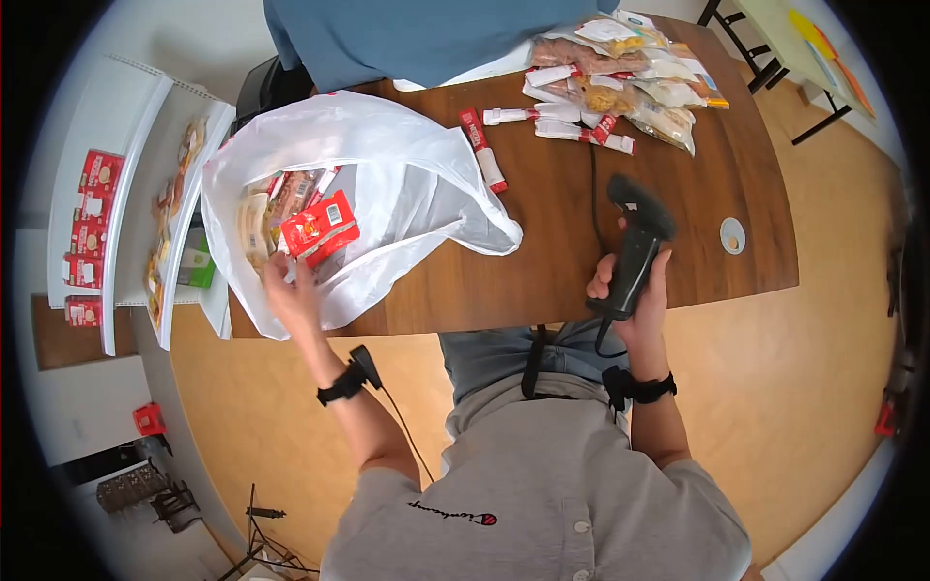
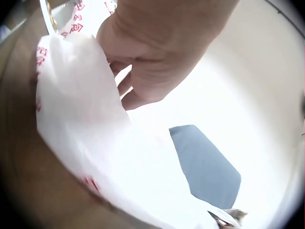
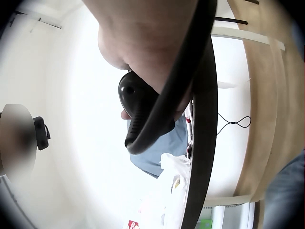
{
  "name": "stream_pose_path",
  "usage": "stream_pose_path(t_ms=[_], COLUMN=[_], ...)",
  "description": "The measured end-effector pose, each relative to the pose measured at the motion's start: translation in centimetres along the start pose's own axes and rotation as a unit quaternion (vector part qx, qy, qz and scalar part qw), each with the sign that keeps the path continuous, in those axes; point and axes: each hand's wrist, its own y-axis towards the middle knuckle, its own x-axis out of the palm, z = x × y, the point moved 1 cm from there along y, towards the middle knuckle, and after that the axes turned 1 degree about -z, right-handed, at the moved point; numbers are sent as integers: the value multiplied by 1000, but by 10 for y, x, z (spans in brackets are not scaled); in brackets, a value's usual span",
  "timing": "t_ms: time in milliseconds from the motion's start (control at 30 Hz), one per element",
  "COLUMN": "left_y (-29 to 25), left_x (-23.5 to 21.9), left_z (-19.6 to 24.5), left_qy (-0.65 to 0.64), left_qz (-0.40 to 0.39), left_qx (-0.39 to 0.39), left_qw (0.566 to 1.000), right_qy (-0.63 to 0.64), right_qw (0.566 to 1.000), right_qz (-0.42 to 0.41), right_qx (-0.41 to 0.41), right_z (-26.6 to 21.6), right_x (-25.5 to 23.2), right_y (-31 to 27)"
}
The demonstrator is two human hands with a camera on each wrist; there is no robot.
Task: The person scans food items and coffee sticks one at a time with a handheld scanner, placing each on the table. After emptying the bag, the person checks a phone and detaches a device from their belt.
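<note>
In the head view the left hand (image 1: 294, 298) is at the near side of a white plastic bag (image 1: 417, 184), its loosely bent fingertips by the lower edge of a red packet (image 1: 322, 229). Whether they touch it cannot be told. Other packaged food (image 1: 256, 228) lies in the bag. The left wrist view shows the left hand (image 2: 152, 52) over the white bag (image 2: 90, 95), fingertips partly hidden. The right hand (image 1: 639, 295) grips a black handheld scanner (image 1: 635, 257) upright above the table's near edge; in the right wrist view the scanner (image 3: 140, 102) is partly behind its cable.
Packaged foods (image 1: 605, 82) and red-white sticks (image 1: 584, 136) pile at the table's back right. One red stick packet (image 1: 482, 150) lies beside the bag. A round sticker (image 1: 732, 235) is on the tabletop (image 1: 542, 281). Shelves (image 1: 145, 126) with red boxes stand left; a blue cloth (image 1: 436, 44) is behind.
</note>
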Motion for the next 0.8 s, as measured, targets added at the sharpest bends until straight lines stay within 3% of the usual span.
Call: stream_pose_path(t_ms=[100,200,267,400,467,533,567,633,700,733,800], left_y=[23,26,31,43,40,37,33,23,6,-2,-21], left_x=[2,26,30,33,35,32,31,28,26,32,52], left_z=[-12,-10,-9,-26,-34,-29,-26,-1,39,49,81], left_qy=[53,66,51,-66,-342,-322,-352,-383,-508,-479,-534], left_qz=[-19,-11,-21,-102,-153,-151,-111,-76,-67,-97,-146], left_qx=[-119,-57,-75,-88,-183,-213,-216,-215,-189,-139,-127], left_qw=[991,996,996,989,909,910,904,895,838,861,823], right_qy=[34,25,23,15,13,12,1,-10,-3,-5,-48], right_qw=[998,999,999,998,998,997,996,996,994,994,995], right_qz=[-57,-37,-37,-57,-66,-78,-84,-88,-108,-105,-85], right_qx=[-1,-5,-10,-16,-14,-11,-9,-13,3,-1,15], right_z=[0,0,0,-1,-2,-2,-3,-3,-1,-1,3], right_x=[-9,-7,-7,-7,-7,-7,-7,-7,-8,-6,-1], right_y=[2,-1,-2,-3,-3,-2,-2,-2,-1,-2,-5])
